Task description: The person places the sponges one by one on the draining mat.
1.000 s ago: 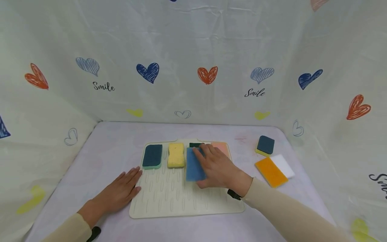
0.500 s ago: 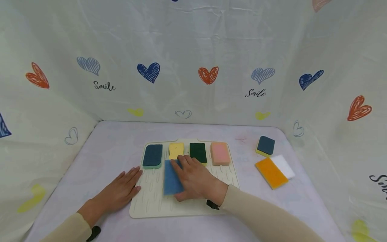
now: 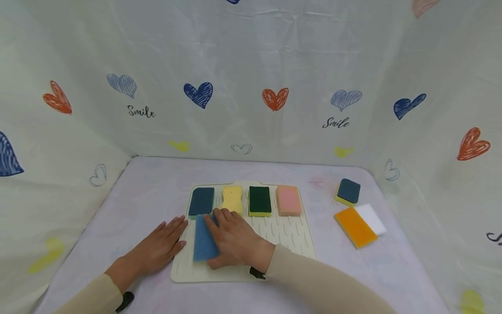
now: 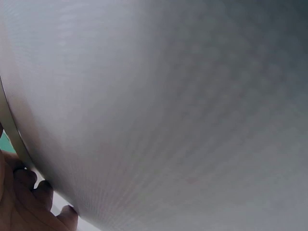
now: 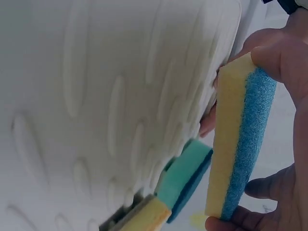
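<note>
In the head view my right hand [image 3: 237, 240] grips a blue-and-yellow sponge [image 3: 204, 242] over the left part of a cream ribbed mat [image 3: 288, 235]. The right wrist view shows that sponge [image 5: 240, 139] between thumb and fingers, yellow layer towards the mat, apparently just above it. My left hand [image 3: 158, 246] lies flat with straight fingers at the mat's left edge. Along the mat's back stand a navy-and-teal sponge [image 3: 201, 201], a yellow wavy-sided sponge [image 3: 232, 198], a green-and-yellow sponge [image 3: 259, 200] and a pink sponge [image 3: 289, 200]. My right fingers cover the yellow one's front edge.
Off the mat to the right, a navy-and-yellow sponge [image 3: 348, 191] lies near an orange pad [image 3: 357, 226] that partly overlaps a white pad [image 3: 370, 219]. A pale cloth covers the table [image 3: 157, 183]. Heart-printed curtains [image 3: 243, 52] enclose the back and sides.
My right hand has carried the blue-and-yellow sponge left and towards me, from the green sponge's front to the navy-and-teal one's. My left hand stays in place; the head view shifted slightly.
</note>
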Tool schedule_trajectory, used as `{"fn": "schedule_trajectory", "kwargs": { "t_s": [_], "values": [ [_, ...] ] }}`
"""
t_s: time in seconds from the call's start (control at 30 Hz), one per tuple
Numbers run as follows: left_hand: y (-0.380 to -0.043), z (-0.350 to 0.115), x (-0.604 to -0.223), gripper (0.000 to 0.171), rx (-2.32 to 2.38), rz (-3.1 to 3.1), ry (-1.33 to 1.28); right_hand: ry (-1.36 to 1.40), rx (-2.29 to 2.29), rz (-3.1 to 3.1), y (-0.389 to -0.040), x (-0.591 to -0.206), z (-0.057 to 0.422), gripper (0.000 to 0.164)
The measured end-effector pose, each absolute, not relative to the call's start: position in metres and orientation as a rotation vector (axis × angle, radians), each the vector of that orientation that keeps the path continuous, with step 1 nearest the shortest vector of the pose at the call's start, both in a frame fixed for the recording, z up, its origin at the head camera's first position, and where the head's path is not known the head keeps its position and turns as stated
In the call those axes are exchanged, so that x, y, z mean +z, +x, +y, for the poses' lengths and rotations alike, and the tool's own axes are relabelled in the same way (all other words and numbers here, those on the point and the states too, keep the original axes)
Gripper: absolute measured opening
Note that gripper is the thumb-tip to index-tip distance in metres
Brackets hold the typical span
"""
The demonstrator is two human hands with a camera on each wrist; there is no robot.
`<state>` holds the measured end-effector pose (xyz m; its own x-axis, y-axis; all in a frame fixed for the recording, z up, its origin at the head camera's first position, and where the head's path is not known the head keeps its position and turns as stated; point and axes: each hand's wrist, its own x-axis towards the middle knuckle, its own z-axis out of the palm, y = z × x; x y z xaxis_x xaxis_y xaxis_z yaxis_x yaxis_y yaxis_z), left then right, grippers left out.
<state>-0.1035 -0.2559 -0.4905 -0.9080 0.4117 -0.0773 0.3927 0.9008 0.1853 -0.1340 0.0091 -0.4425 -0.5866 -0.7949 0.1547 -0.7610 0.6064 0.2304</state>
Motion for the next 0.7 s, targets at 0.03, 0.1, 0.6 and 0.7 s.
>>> {"fn": "schedule_trajectory", "kwargs": {
  "t_s": [0.03, 0.1, 0.6, 0.7],
  "values": [
    [-0.104, -0.256, -0.491, 0.064, 0.256, 2.947, 0.626, 1.280, -0.207, -2.598, -0.133, -0.444, 0.007, 0.109],
    [-0.104, -0.256, -0.491, 0.063, 0.262, 2.949, 0.639, 1.283, -0.221, -2.612, -0.132, -0.447, 0.002, 0.110],
    [-0.104, -0.254, -0.489, 0.065, 0.273, 2.948, 0.642, 1.303, -0.277, -2.736, -0.123, -0.462, -0.022, 0.109],
    [-0.104, -0.254, -0.489, 0.065, 0.267, 2.948, 0.640, 1.293, -0.296, -2.742, -0.123, -0.464, -0.023, 0.109]
  ]
}}
